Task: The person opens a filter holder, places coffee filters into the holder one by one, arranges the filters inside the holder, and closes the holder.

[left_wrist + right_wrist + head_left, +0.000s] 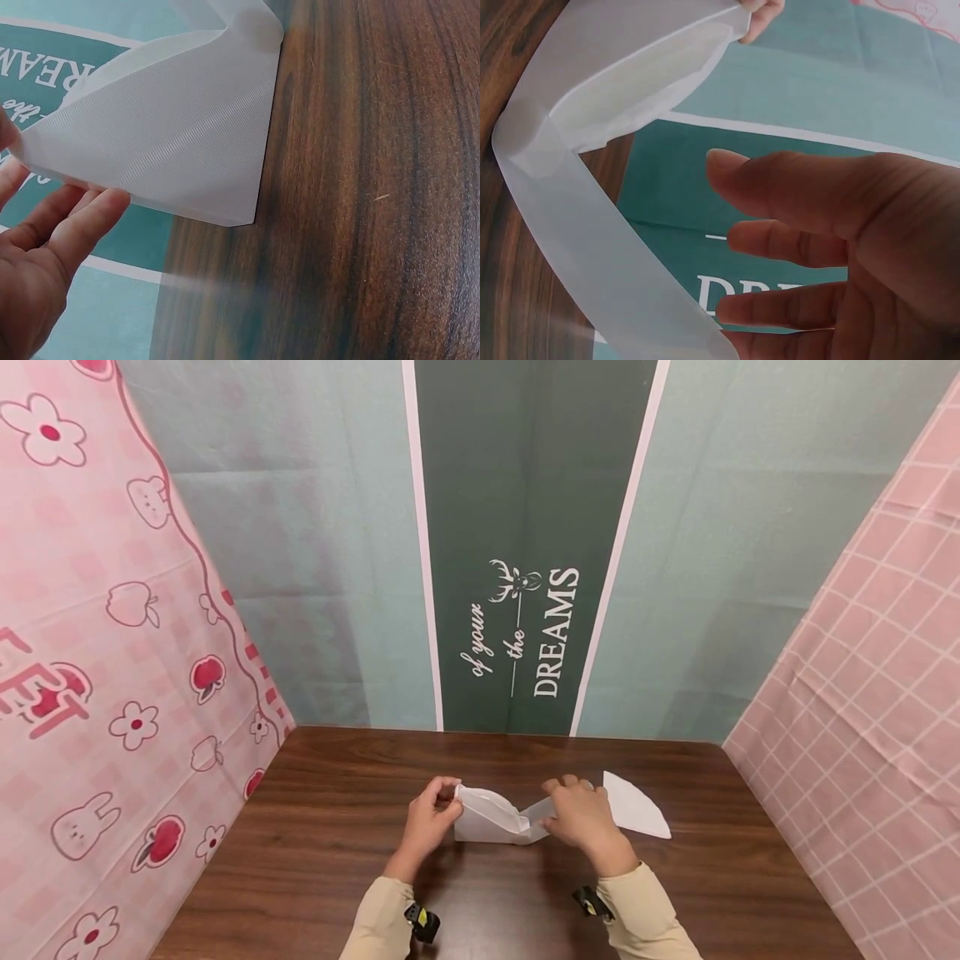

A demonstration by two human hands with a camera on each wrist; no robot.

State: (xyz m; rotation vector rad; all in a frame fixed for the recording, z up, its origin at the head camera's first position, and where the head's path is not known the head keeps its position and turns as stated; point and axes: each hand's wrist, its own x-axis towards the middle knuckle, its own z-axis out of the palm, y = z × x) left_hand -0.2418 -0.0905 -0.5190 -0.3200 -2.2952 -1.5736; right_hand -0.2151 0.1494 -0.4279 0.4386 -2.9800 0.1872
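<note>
A white translucent sheet stands on its edge on the table, bent near its middle, with a thin white curved piece along its upper left part. My left hand pinches the sheet's upper left corner; in the left wrist view the fingers of that hand lie along its side edge. My right hand is at the sheet's right part. The right wrist view shows the right hand with thumb and fingers spread apart, lower fingertips at the sheet's edge.
A white fan-shaped piece lies on the brown wooden table, just right of my right hand. Green cloth with lettering hangs behind the table. Pink patterned cloths stand at the left and right.
</note>
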